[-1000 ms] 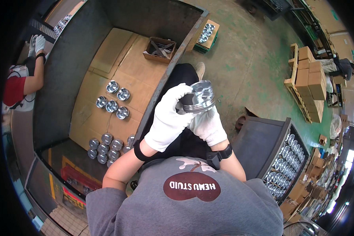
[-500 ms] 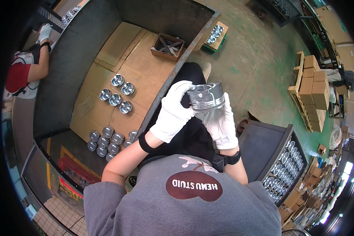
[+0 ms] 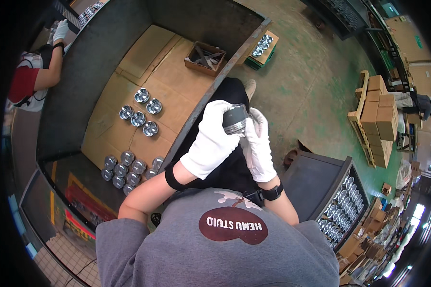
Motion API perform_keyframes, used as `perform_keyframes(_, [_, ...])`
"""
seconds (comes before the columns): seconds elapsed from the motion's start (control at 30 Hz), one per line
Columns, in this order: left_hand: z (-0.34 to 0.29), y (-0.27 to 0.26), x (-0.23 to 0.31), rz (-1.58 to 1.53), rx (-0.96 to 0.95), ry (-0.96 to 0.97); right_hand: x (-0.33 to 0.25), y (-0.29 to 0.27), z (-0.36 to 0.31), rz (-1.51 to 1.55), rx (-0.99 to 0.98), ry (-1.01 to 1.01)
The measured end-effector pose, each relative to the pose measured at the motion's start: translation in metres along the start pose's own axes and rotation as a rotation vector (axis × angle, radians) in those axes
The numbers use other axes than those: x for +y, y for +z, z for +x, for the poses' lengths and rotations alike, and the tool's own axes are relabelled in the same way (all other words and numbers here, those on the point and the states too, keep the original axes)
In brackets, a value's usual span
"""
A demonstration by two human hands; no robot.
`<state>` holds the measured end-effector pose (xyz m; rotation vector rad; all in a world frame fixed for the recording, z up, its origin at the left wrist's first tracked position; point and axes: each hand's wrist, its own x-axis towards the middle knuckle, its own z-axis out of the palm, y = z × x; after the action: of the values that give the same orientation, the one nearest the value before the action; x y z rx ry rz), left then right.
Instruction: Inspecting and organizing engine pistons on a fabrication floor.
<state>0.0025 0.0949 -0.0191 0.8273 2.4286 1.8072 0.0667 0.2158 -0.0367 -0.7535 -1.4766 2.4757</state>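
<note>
I hold an engine piston (image 3: 235, 119) in front of me, over my lap. It is silver metal with a dark grey patch on its skirt and ring grooves along the lower edge. My left hand (image 3: 209, 138), in a white glove, grips it from the left. My right hand (image 3: 258, 146), gloved the same way, is closed on its right side. The right fingertips are partly hidden. To the left, several pistons (image 3: 138, 119) stand on cardboard with their hollow sides up. Nearer me, more pistons (image 3: 121, 170) sit with their crowns up.
A dark metal bin wall (image 3: 210, 91) edges the cardboard-lined work surface. An open carton of tools (image 3: 205, 58) stands inside. At right is a rack of pistons (image 3: 345, 205); boxes on a pallet (image 3: 378, 117) lie beyond. Another person (image 3: 38, 79) works at far left.
Both hands have turned the piston, so its dark skirt patch now faces up more. The piston and my hands have shifted slightly left, and the right hand has drawn in closer.
</note>
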Motion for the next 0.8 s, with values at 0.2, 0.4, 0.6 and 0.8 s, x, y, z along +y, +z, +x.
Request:
perform_keyframes(0.2, [0.001,-0.005,0.007,-0.044,0.009,0.035,-0.001,-0.010,0.005,0.719,-0.355,0.522])
perform_keyframes(0.4, [0.000,-0.004,0.002,0.029,0.072,0.139,-0.014,-0.008,0.006,0.812,-0.419,0.360])
perform_keyframes(0.6, [0.001,-0.006,0.005,0.042,0.034,0.117,-0.028,-0.008,-0.004,0.406,-0.295,0.058])
perform_keyframes(0.8, [0.003,-0.001,0.004,0.055,0.021,0.109,-0.025,-0.003,-0.002,-0.100,-0.102,-0.299])
